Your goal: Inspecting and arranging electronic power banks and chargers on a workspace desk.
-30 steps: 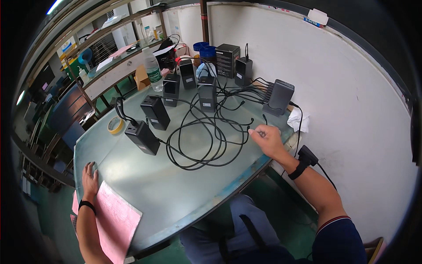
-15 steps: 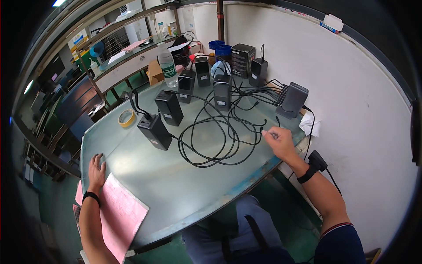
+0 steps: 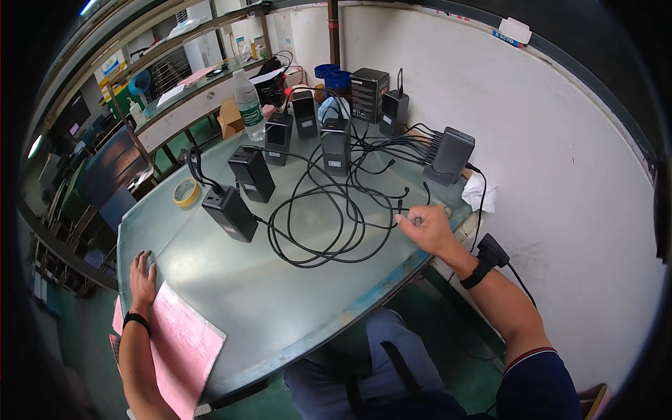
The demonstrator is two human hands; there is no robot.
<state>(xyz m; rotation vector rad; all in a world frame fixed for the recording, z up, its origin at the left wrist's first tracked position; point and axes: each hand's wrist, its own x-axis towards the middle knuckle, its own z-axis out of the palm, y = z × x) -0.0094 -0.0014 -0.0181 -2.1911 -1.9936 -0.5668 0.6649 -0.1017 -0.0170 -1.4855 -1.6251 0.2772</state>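
Observation:
My right hand (image 3: 428, 229) rests at the right edge of the glass table (image 3: 280, 308), fingers curled and pinched at the end of a black cable (image 3: 329, 231) that loops in a loose coil on the glass. My left hand (image 3: 142, 273) lies flat on the table's near left corner, holding nothing, just above a pink paper sheet (image 3: 178, 346). Several black box-shaped chargers stand beyond the coil, the nearest one (image 3: 229, 212) plugged into the cable run. A grey upright unit (image 3: 449, 155) stands at the far right with many cables plugged in.
A roll of yellow tape (image 3: 186, 192) lies left of the chargers. A water bottle (image 3: 250, 110), a black carton (image 3: 367, 94) and blue cups (image 3: 332, 73) stand at the back. A crumpled white tissue (image 3: 480, 191) sits by the white wall. Shelves are at the left.
My right hand has drawn slightly back toward the table's right edge with the cable end. My left hand has stayed flat by the pink sheet.

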